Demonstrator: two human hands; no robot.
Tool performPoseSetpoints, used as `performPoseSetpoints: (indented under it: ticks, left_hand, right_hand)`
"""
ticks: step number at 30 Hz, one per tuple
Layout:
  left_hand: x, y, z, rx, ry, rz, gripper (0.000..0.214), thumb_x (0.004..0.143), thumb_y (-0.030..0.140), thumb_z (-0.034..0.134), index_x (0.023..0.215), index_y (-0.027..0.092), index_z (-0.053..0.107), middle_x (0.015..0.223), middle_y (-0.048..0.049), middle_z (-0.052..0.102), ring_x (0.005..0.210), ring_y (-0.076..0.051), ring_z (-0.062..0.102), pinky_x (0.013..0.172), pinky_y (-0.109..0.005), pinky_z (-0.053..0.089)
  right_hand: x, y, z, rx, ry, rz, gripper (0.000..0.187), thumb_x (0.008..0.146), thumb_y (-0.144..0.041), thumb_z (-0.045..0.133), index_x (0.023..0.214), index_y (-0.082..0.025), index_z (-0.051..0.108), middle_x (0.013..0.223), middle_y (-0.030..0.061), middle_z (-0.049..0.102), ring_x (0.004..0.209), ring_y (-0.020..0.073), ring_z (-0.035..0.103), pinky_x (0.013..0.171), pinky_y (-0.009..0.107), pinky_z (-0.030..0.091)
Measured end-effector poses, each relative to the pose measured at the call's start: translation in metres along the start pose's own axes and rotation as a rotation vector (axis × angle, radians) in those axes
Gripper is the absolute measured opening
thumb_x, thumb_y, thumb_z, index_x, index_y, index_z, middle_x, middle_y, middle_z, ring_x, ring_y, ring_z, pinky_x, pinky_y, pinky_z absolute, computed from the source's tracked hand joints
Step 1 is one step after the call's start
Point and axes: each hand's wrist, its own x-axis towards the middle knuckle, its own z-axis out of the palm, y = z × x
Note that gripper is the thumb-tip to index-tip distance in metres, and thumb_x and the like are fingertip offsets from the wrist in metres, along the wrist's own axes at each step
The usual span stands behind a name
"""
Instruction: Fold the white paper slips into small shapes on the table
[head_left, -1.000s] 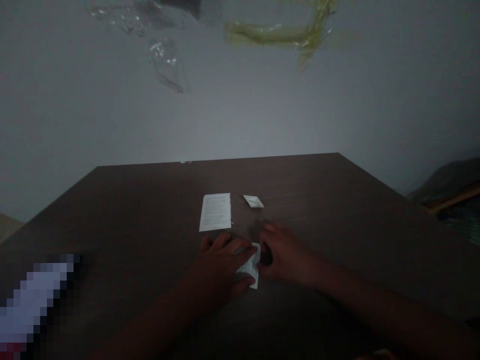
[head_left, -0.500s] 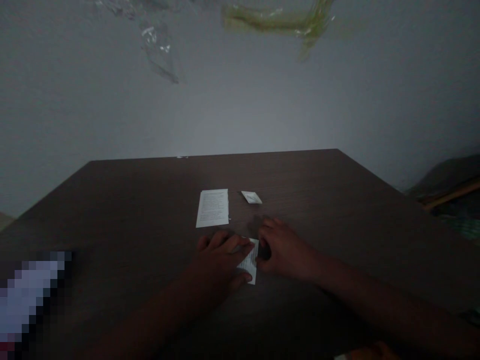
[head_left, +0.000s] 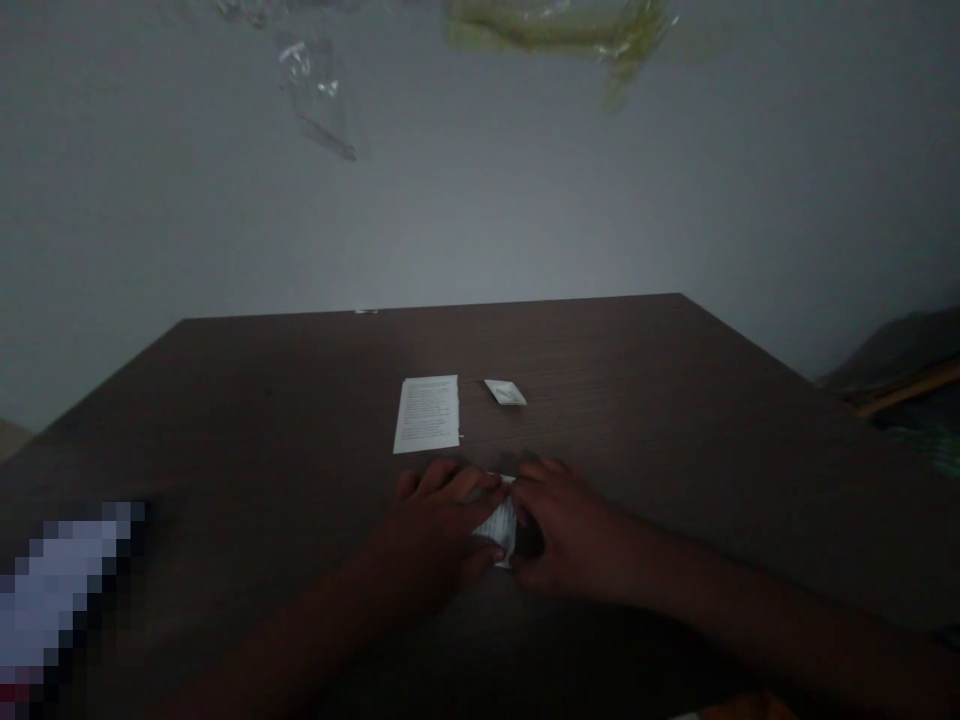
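- the left hand [head_left: 435, 525] lies palm down with its fingers slightly spread, the fingertips resting over the left part of a printed paper slip [head_left: 500, 525], apparently pressing it against the tabletop [head_left: 615, 400].
- the right hand [head_left: 562, 530] comes in from the right with its fingers curled over the slip's right side; in this dim light i cannot tell whether it pinches the paper or only presses on it.
- the slip lies between the two hands, close to the near middle of the tabletop, and most of it is hidden. its far edge shows as a thin white line, and a small printed patch shows between the hands.
- held from both sides like this, the slip seems steadied against sliding on the smooth wood.
- a larger printed sheet [head_left: 425, 414] lies flat just beyond the left hand, and a small folded paper [head_left: 505, 393] lies to its right, well inside the far edge.
- only a narrow strip of wood separates the hands from the sheet, so a far-reaching move could catch it. more room lies to the right of the right hand.
- a pixelated white shape [head_left: 60, 590] sits at the near left, apart from the hands.
- clear plastic film [head_left: 311, 85] and yellow-green tape [head_left: 559, 25] show on the wall [head_left: 480, 205] beyond the far edge.
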Motion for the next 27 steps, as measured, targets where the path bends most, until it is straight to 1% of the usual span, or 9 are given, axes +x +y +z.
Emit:
performPoseSetpoints:
  ticks: [6, 9, 12, 14, 18, 20, 23, 25, 27]
  left_hand:
    - [0.001, 0.001, -0.002, -0.004, 0.002, -0.004, 0.059, 0.100, 0.023, 0.076, 0.159, 0.031, 0.069, 0.154, -0.0065, 0.075, 0.139, -0.039, 0.063, 0.112, -0.051, 0.053]
    - [0.005, 0.002, -0.009, -0.011, -0.085, -0.029, 0.067, 0.098, 0.029, 0.081, 0.163, 0.032, 0.067, 0.156, -0.0081, 0.075, 0.142, -0.042, 0.062, 0.112, -0.055, 0.053]
    - [0.008, 0.004, -0.016, -0.022, -0.166, -0.065, 0.069, 0.100, 0.029, 0.081, 0.167, 0.031, 0.065, 0.160, -0.0087, 0.072, 0.147, -0.045, 0.060, 0.115, -0.059, 0.051]
    - [0.008, 0.004, -0.017, -0.019, -0.173, -0.075, 0.068, 0.101, 0.027, 0.081, 0.167, 0.031, 0.064, 0.160, -0.0089, 0.072, 0.148, -0.045, 0.060, 0.116, -0.060, 0.050]
    - [0.005, 0.002, -0.012, -0.006, -0.096, -0.049, 0.066, 0.100, 0.026, 0.082, 0.163, 0.034, 0.067, 0.158, -0.0063, 0.073, 0.146, -0.042, 0.061, 0.113, -0.055, 0.050]
    - [0.004, 0.000, -0.008, 0.003, -0.069, -0.038, 0.065, 0.099, 0.026, 0.082, 0.162, 0.035, 0.067, 0.158, -0.0061, 0.073, 0.146, -0.042, 0.060, 0.112, -0.055, 0.050]
    - [0.003, -0.002, -0.004, 0.004, -0.060, -0.022, 0.062, 0.099, 0.026, 0.082, 0.159, 0.035, 0.069, 0.157, -0.0061, 0.073, 0.144, -0.041, 0.060, 0.111, -0.055, 0.050]
    - [0.002, -0.003, -0.003, -0.002, -0.053, -0.012, 0.063, 0.099, 0.027, 0.082, 0.161, 0.035, 0.068, 0.158, -0.0055, 0.073, 0.144, -0.041, 0.060, 0.112, -0.053, 0.050]
    - [0.002, -0.004, -0.002, -0.003, -0.050, -0.017, 0.066, 0.100, 0.027, 0.081, 0.164, 0.035, 0.065, 0.157, -0.0054, 0.073, 0.145, -0.041, 0.059, 0.113, -0.054, 0.049]
  right_hand:
    - [0.008, 0.006, -0.002, -0.080, 0.030, 0.061, 0.034, 0.077, -0.028, 0.099, 0.096, -0.020, 0.072, 0.110, 0.0099, 0.072, 0.110, 0.0339, 0.067, 0.098, 0.048, 0.050]
    - [0.021, 0.019, -0.010, -0.135, 0.041, 0.144, 0.032, 0.078, -0.026, 0.097, 0.087, -0.021, 0.067, 0.105, 0.0085, 0.071, 0.105, 0.0307, 0.066, 0.090, 0.042, 0.047]
    - [0.034, 0.032, -0.019, -0.164, 0.057, 0.214, 0.031, 0.082, -0.028, 0.095, 0.088, -0.021, 0.065, 0.106, 0.0085, 0.071, 0.107, 0.0306, 0.065, 0.087, 0.038, 0.044]
    - [0.039, 0.035, -0.022, -0.181, 0.065, 0.235, 0.031, 0.084, -0.031, 0.095, 0.088, -0.022, 0.066, 0.106, 0.0085, 0.071, 0.106, 0.0307, 0.066, 0.086, 0.038, 0.044]
    - [0.030, 0.024, -0.019, -0.176, 0.026, 0.177, 0.032, 0.084, -0.036, 0.097, 0.093, -0.020, 0.071, 0.108, 0.0097, 0.071, 0.109, 0.0322, 0.066, 0.090, 0.041, 0.046]
    - [0.019, 0.014, -0.013, -0.149, -0.035, 0.114, 0.036, 0.081, -0.039, 0.101, 0.097, -0.020, 0.075, 0.109, 0.0100, 0.072, 0.110, 0.0337, 0.067, 0.095, 0.044, 0.048]
    - [0.008, 0.005, -0.005, -0.092, -0.084, 0.000, 0.042, 0.081, -0.039, 0.101, 0.113, -0.022, 0.080, 0.115, 0.0097, 0.075, 0.115, 0.0358, 0.067, 0.105, 0.051, 0.047]
    - [0.010, 0.007, -0.004, -0.081, -0.077, 0.010, 0.037, 0.081, -0.037, 0.100, 0.108, -0.022, 0.079, 0.111, 0.0088, 0.074, 0.113, 0.0345, 0.066, 0.104, 0.050, 0.047]
    - [0.018, 0.015, -0.008, -0.116, -0.040, 0.093, 0.031, 0.081, -0.035, 0.099, 0.097, -0.020, 0.076, 0.106, 0.0090, 0.073, 0.108, 0.0329, 0.066, 0.096, 0.045, 0.047]
